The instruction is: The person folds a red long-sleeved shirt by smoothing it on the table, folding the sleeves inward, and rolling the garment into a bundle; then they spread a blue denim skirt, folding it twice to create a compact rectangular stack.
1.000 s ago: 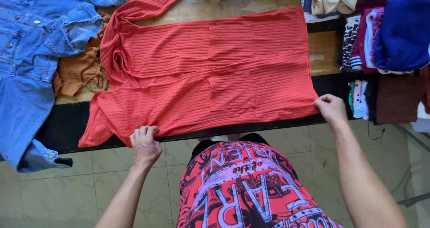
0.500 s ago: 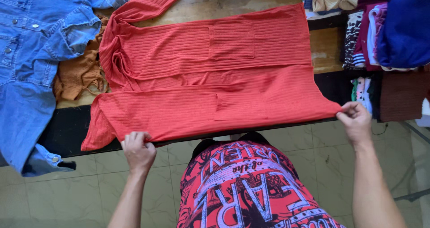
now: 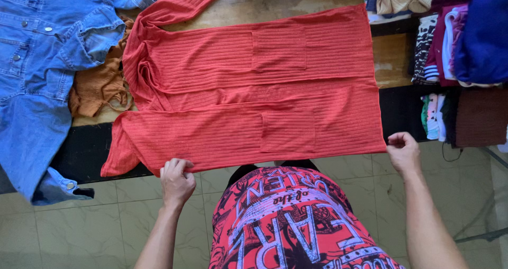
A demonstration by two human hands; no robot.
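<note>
- The worktop (image 3: 296, 2) — bare wood at the far side, a dark band along the near edge — carries everything; the red ribbed cardigan (image 3: 248, 94) covers most of its middle, spread flat with two patch pockets up and its near hem lying right along the near edge. With so much cloth at that edge, a pull toward the body could drag the whole garment off onto the tiled floor (image 3: 79, 232).
- A blue denim jacket (image 3: 37, 73) hangs over the left near corner, one cuff already dangling below the edge. It touches the cardigan's collar end, so a sideways tug on the red cloth may pull it along.
- Folded clothes (image 3: 465, 41) are stacked at the right edge, near the cardigan's hem side; a wide swing of cloth could topple them.
- A rust-orange garment (image 3: 98, 86) lies bunched between jacket and cardigan and could snag in a fold.
- The left hand (image 3: 176, 178) is clamped on the near hem toward the left corner.
- The right hand (image 3: 403, 151) is curled at the cardigan's near right corner — whether it truly pinches the fabric I cannot tell. If only one hand grips, the cloth would skew and wrinkle.
</note>
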